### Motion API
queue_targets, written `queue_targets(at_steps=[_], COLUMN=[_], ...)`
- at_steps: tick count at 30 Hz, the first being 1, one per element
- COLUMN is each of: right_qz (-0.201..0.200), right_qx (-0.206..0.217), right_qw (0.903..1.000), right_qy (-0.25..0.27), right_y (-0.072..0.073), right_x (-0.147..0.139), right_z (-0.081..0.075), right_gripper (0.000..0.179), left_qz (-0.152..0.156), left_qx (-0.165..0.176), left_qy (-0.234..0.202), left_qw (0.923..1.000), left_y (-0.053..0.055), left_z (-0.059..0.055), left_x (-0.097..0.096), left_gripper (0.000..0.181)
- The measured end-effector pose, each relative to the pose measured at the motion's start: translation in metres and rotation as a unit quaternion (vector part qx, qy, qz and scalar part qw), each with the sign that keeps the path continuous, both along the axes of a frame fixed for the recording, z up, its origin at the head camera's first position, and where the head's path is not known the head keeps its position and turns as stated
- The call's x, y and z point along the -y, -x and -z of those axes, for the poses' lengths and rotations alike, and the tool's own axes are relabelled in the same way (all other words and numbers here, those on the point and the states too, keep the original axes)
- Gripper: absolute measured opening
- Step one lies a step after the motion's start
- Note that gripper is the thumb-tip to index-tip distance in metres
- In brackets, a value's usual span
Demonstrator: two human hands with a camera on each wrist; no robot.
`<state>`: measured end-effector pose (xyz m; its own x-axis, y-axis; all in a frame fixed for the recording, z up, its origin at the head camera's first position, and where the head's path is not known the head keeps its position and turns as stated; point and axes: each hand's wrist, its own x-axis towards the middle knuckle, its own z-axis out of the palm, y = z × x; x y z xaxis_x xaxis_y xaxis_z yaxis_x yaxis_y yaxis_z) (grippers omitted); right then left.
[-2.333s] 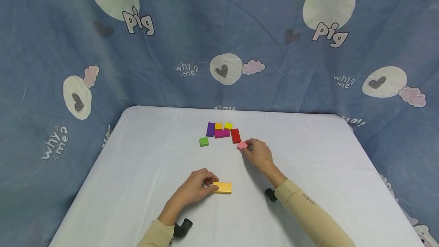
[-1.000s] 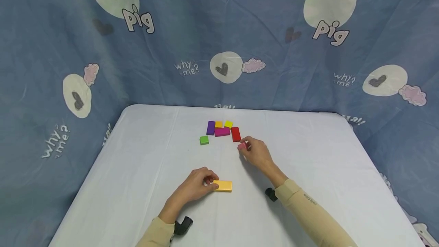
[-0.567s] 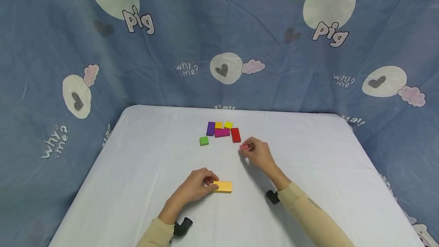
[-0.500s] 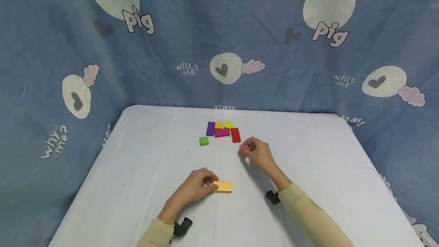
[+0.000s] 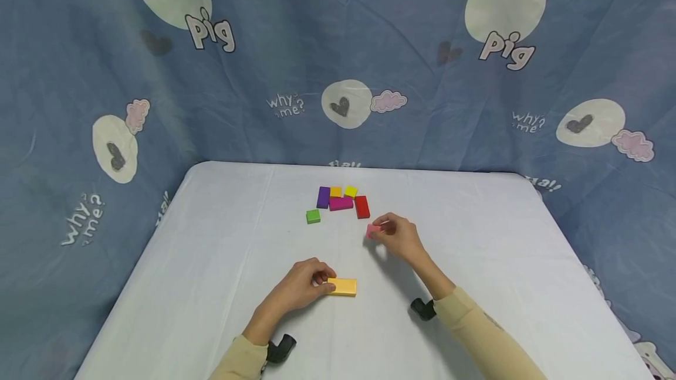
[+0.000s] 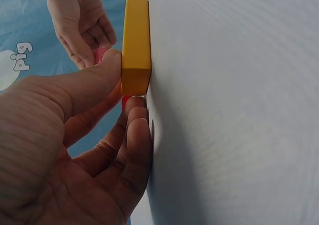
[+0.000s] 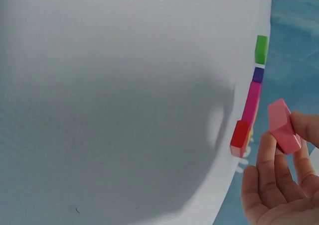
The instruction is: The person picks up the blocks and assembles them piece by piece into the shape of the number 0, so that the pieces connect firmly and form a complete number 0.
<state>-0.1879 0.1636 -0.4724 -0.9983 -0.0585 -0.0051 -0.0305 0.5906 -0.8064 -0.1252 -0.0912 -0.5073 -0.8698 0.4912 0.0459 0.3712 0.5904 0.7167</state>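
In the head view my left hand holds one end of a yellow-orange rectangular block lying on the white table. The left wrist view shows the thumb against this block, with fingers at its near end. My right hand pinches a small pink block between thumb and fingers. In the right wrist view the pink block is tilted and clear of the tabletop. A red block lies just beyond the right hand, apart from the pink one.
Near the table's far side lie a purple block, a small orange block, a yellow block and a magenta block, close together. A green block sits slightly nearer, to their left. A patterned blue cloth hangs behind the white table.
My right hand has picked the pink block up from beside the red block, turned it and drawn it slightly towards me. My left hand and the yellow-orange block have stayed put.
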Motion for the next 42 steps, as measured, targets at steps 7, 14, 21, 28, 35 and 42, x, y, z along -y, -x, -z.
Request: queue_targets(at_steps=[7,14,21,28,35,42], right_qz=[-0.004,-0.010,-0.024,-0.036,-0.054,-0.068], right_qx=[0.008,0.023,0.029,0.025,0.035,0.050], right_qw=[1.0000,0.9996,0.9992,0.9990,0.9979,0.9964], right_qy=[-0.001,0.008,0.013,0.011,0.005,0.002], right_y=[-0.007,-0.013,-0.019,-0.023,-0.027,-0.031], right_x=[0.000,0.001,0.002,0.004,0.003,0.003], right_z=[-0.004,-0.001,0.005,0.007,0.006,0.007], right_gripper=[0.020,0.020,0.020,0.019,0.019,0.018], left_qz=[-0.001,-0.001,0.001,-0.008,-0.010,-0.012], left_qx=[0.002,0.007,0.011,0.010,0.006,0.012], left_qy=[0.002,0.001,0.003,0.005,-0.002,-0.001], left_qw=[1.0000,1.0000,0.9999,0.9999,0.9999,0.9998], left_y=[-0.001,-0.001,-0.001,-0.001,-0.001,-0.002], left_z=[-0.001,-0.001,0.001,0.000,0.000,-0.001], left_x=[0.000,0.000,0.001,0.001,-0.001,-0.001], left_gripper=[0.014,0.014,0.014,0.014,0.014,0.013])
